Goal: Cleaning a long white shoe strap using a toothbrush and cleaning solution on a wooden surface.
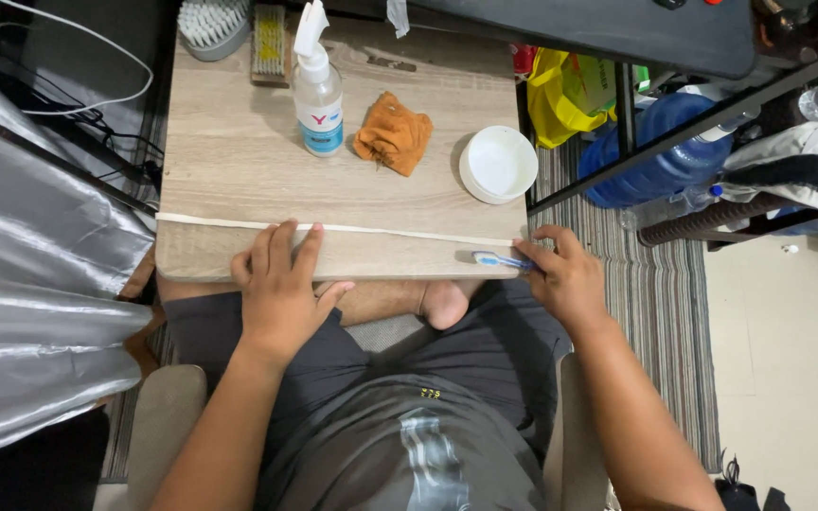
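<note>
A light wood-grain bench (239,161) is set over a striped rug (655,312), beside which pale floor tiles (788,360) are seen at the right. A silvery curtain (30,312) is hung at the left, and a dark metal rack (712,104) with a blue water jug (655,151) is placed behind.
</note>
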